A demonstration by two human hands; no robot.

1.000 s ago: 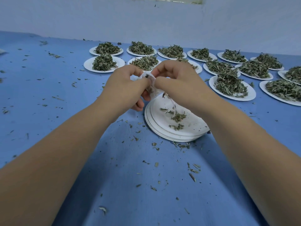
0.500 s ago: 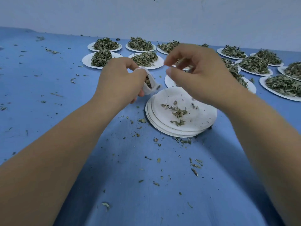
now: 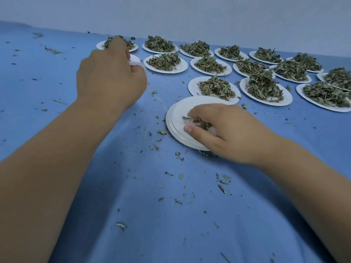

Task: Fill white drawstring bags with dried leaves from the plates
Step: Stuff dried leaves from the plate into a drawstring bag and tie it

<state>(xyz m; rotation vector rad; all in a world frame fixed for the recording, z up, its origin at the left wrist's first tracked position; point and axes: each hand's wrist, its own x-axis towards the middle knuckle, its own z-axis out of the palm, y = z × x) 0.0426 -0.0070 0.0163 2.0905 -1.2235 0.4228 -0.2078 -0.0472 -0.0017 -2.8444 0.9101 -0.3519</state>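
"White cloth drawstring bag: where is it now?"

"Carried out to the far left. Half a second ago the left hand held it mouth-open beside the stack of empty white paper plates. Now that hand is stretched over the rearmost left plates, fingers curled round the bag, of which only a sliver shows."

"And the right hand?"

"It was raised with a pinch of leaf. It has dropped onto the stack, fingers and thumb closing on the last dried leaf scraps there."

"Meaning?"

"In my judgement this plate is nearly spent, and the bag appears to be going aside or toward a fresh heap. Whether it is full or drawn closed, I cannot tell."

"Surface and room?"

"Blue cloth table cover, littered with leaf crumbs. Round white paper plates heaped with dried green leaves run in rows from centre to the right edge. Plain pale wall behind."
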